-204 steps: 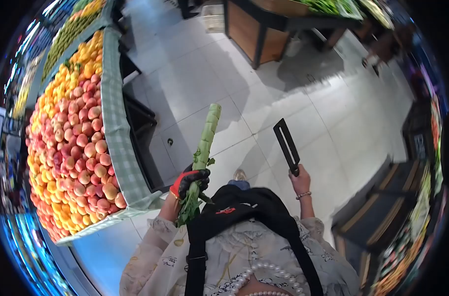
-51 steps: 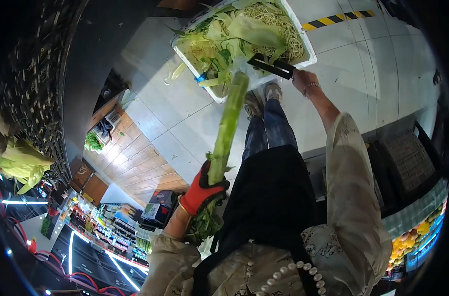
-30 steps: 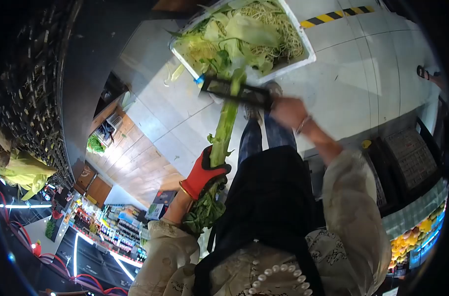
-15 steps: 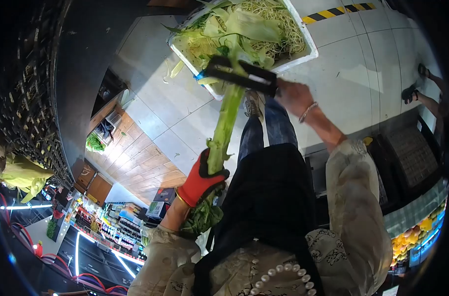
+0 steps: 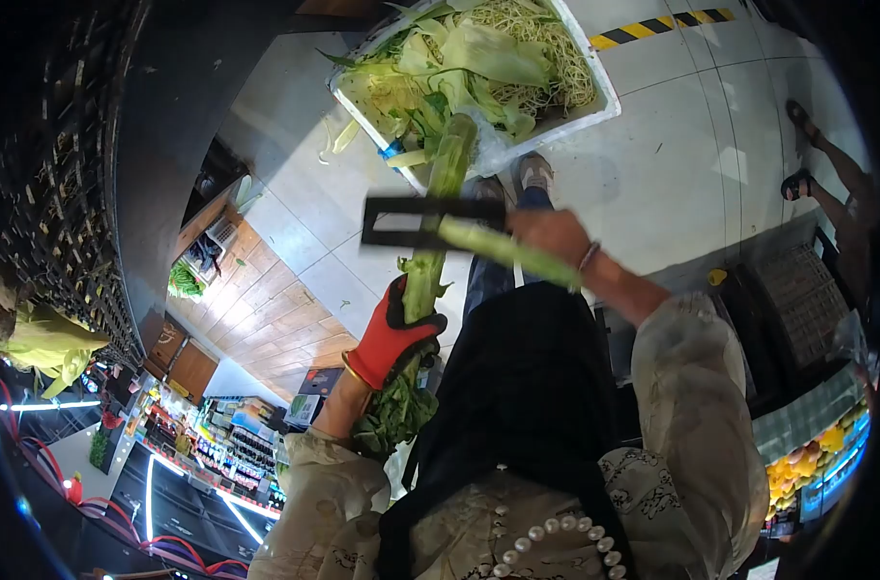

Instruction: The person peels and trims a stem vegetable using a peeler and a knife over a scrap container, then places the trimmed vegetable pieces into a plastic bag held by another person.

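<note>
My left hand (image 5: 393,338), in a red and black glove, is wrapped round the lower part of a long green celtuce stem (image 5: 449,164). Its leafy end (image 5: 401,411) hangs below the glove, against my black apron. In my bare right hand (image 5: 554,244) is a wide black peeler (image 5: 387,224), lying across the stem above the glove. A pale green strip of peel (image 5: 503,246) passes through the peeler's frame and trails toward my right wrist. The upper stem looks smooth; rough knobs show near the glove. Motion blurs my right fingers slightly.
Beyond the stem's tip, a white foam box (image 5: 609,101) on the tiled floor holds peelings, leaves and bean sprouts. Another person's legs (image 5: 826,159) stand at the right. A woven dark basket (image 5: 72,193) lines the left, and fruit (image 5: 817,459) is displayed at lower right.
My right hand has drawn the peeler down the celtuce stem toward the glove, and a peel strip now hangs from it. My left hand keeps its grip. The other person's feet have shifted.
</note>
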`<act>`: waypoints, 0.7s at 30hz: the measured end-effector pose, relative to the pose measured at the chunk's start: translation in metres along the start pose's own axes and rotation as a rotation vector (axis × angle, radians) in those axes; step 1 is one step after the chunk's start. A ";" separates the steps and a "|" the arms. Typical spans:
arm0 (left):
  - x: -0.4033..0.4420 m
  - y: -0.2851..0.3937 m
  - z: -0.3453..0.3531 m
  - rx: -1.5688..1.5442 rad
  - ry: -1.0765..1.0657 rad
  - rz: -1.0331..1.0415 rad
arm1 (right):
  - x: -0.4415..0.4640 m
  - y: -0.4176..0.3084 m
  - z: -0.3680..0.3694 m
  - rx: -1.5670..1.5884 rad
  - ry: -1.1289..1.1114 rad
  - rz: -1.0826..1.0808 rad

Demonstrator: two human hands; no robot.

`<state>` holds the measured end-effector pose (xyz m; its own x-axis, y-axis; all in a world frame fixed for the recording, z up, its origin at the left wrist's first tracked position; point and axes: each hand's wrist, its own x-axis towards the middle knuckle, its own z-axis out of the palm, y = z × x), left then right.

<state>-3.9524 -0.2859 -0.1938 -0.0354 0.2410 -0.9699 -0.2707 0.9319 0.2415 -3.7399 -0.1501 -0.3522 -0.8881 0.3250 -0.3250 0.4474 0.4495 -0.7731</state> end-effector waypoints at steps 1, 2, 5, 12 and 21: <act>-0.004 -0.001 0.000 0.033 0.012 0.047 | 0.001 -0.004 -0.001 -0.006 0.006 0.012; -0.009 -0.003 0.001 0.070 0.019 0.098 | 0.002 -0.006 -0.003 -0.015 0.016 0.028; -0.026 0.002 0.005 0.081 0.009 0.079 | 0.035 0.051 -0.019 -0.081 -0.041 0.335; -0.027 0.002 -0.003 -0.102 -0.009 -0.051 | 0.029 0.077 -0.013 -0.117 -0.068 0.598; -0.028 0.009 -0.002 0.100 -0.018 0.014 | 0.042 0.087 0.005 -0.025 0.082 0.273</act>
<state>-3.9555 -0.2845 -0.1645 -0.0211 0.2577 -0.9660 -0.1725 0.9508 0.2574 -3.7394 -0.1018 -0.4360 -0.7231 0.5024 -0.4740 0.6726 0.3559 -0.6489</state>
